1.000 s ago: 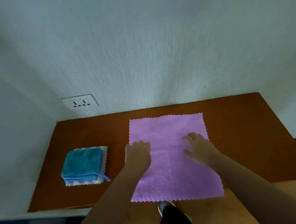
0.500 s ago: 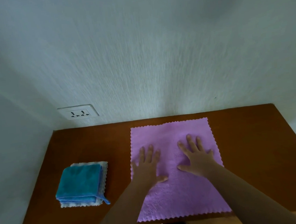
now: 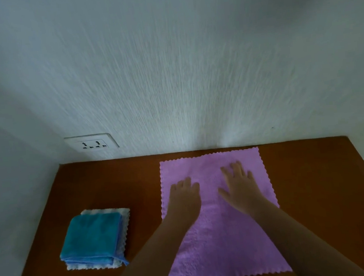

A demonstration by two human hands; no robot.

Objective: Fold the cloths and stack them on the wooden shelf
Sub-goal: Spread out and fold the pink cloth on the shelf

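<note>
Pressing down on the purple cloth (image 3: 220, 245), the left hand (image 3: 183, 195) and the right hand (image 3: 240, 185) lie palm-down side by side, a narrow strip of cloth between them; the right hand is fully open, its fingers straight and spread, touching the fabric and gripping nothing; the left hand also rests flat and holds nothing, though its fingers are blurred and look short, so I cannot tell how straight they are.

The purple cloth lies spread in 1 layer on the wooden shelf (image 3: 326, 190), directly under both hands; its far edge lies beyond the fingertips, near the wall (image 3: 170, 72); its near edge lies back past both forearms, by the front of the shelf; its left edge runs just outside the left hand, and its right edge just outside the right hand's little finger; the border is scalloped all round.

Off to the left of the left hand, well apart from it, sits a stack of 2 folded cloths on the same shelf; the blue cloth (image 3: 90, 238) lies on top of the white cloth (image 3: 124, 216), whose wavy rim shows along the side facing the left hand and along the near side.

Beyond and to the left of the left hand, a white socket (image 3: 91, 143) sits on the wall just above the back of the shelf.
</note>
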